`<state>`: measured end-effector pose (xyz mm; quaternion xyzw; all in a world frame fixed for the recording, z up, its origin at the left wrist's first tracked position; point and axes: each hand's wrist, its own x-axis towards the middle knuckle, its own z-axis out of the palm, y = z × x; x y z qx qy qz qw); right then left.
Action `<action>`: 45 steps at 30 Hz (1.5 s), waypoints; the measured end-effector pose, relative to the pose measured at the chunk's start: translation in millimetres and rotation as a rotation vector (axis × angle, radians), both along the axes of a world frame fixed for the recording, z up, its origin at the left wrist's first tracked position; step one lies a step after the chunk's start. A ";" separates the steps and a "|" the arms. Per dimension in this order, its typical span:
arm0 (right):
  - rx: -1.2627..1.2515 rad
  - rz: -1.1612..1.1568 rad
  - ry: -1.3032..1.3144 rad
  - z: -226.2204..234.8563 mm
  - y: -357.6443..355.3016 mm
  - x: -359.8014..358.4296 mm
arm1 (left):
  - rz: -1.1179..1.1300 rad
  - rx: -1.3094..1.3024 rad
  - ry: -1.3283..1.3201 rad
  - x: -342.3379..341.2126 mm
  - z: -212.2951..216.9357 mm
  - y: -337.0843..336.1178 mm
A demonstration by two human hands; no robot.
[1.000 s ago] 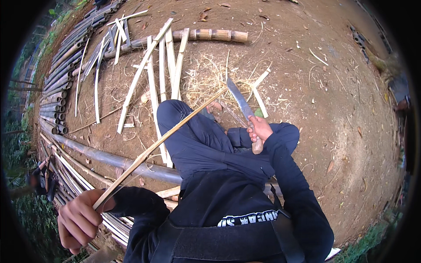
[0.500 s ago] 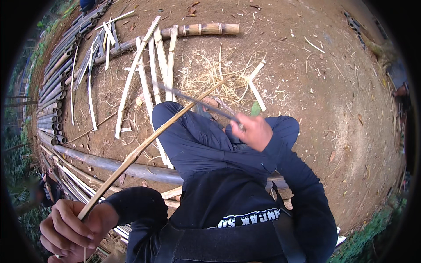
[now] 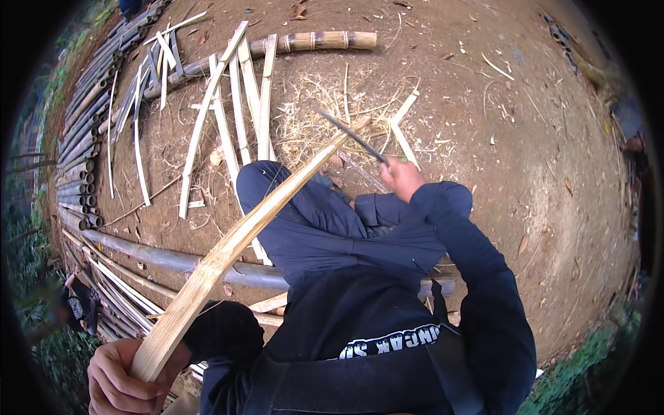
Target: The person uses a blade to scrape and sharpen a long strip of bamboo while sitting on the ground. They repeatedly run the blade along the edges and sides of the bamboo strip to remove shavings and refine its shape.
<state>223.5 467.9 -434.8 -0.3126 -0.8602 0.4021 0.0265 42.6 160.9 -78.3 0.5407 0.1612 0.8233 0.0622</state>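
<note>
While the left hand [image 3: 119, 382] at eight o'clock folds its fingers round the near end of a pale bamboo strip [image 3: 232, 249], the right hand [image 3: 403, 180], at about two o'clock, makes a closed fist on a knife [image 3: 353, 135] whose handle the fingers hide. The strip slants from eight o'clock to one o'clock across the view, passing over the left knee [image 3: 266, 180], broad at the held end and narrowing toward the far tip. The blade crosses it close to that tip; whether the edge touches the wood, I cannot tell.

For clean shaving, the edge should probably meet the strip at a shallow angle, with light, even strokes away from the left hand and the knees. Holding the broad end firmly and turning the face between cuts would likely keep the thickness even; too steep a bite could dig in or split the grain.

No basket or tub shows. Curled shavings [image 3: 315, 97] lie loose on the earth at twelve o'clock, just beside split strips [image 3: 200, 138] toward ten and eleven. At nine o'clock, stacked bamboo poles [image 3: 86, 173] show hollow ends, the nearest thing to containers, but they are too small to tell whether anything sits inside.
</note>
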 end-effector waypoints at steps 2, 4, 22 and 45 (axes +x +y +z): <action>0.049 0.031 -0.015 -17.1 -1.7 3.8 | -0.011 0.022 -0.023 -2.2 -6.9 -7.0; 0.134 0.091 0.077 -3.6 -2.3 -2.6 | 0.019 0.032 -0.008 -6.1 -8.2 1.6; 0.056 0.010 -0.014 -58.4 24.3 8.9 | 0.019 0.062 -0.056 -2.8 -14.2 0.2; 0.157 -0.077 0.067 -82.0 13.1 12.3 | 0.043 0.018 -0.227 -9.3 -16.1 -19.6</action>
